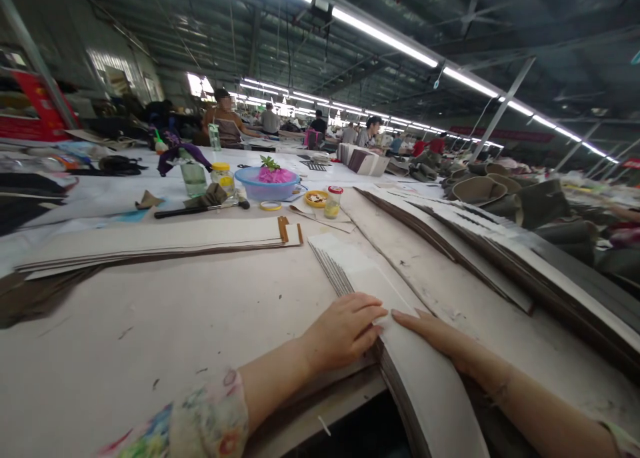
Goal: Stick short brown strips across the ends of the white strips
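Observation:
A long stack of white strips [415, 371] runs from the tabletop toward me, its near end bending down past the table edge. At its far end the layers are fanned out in steps. My left hand [347, 328] is closed over the stack's left edge, its fingertips resting on the top strip. From the other side my right hand [433, 328] grips the right edge, one digit stretched across the top toward my left fingertips. The undersides of both hands are hidden.
Another pile of strips [165, 241] lies at left; long dark-edged sheets [480, 258] lie at right. Farther back are a brush [200, 209], a blue basin [265, 185], a red-lidded jar [333, 203] and a yellow dish [316, 199]. People work in the background.

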Demonstrator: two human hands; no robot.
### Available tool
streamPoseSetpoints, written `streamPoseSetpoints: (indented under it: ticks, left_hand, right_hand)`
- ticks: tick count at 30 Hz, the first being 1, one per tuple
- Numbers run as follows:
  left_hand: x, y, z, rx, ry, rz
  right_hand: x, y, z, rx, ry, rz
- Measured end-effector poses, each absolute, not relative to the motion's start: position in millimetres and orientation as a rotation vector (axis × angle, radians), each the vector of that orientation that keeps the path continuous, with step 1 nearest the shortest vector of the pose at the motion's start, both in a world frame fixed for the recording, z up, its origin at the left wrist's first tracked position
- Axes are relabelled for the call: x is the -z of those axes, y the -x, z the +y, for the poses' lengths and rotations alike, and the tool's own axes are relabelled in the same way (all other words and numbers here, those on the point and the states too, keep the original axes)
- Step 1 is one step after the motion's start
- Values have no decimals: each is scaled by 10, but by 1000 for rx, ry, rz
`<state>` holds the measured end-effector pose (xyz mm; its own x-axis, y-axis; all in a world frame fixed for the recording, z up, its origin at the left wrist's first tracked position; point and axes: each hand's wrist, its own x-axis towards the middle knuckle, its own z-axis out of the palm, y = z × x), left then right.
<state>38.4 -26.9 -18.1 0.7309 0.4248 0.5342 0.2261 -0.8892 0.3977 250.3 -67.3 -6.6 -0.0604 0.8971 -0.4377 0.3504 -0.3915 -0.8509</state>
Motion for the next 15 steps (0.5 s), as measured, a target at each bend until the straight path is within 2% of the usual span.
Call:
streamPoseSetpoints:
  ticks: [3, 6, 10, 15]
  left_hand:
    - [193, -707, -263, -910, -2669, 521]
    - [276, -841, -218, -883, -2717, 598]
    - [354, -799, -228, -858, -2740, 661]
    - [252, -840, -190, -719, -2817, 663]
  right_hand:
    - [19, -2413, -664, -1188, 1770, -1521]
    - [39, -2441, -763, -1089, 1848, -1591]
    - [246, -2667, -1174, -1116, 1832, -1568]
    - [673, -2875, -1765, -1388, 1731, -1614]
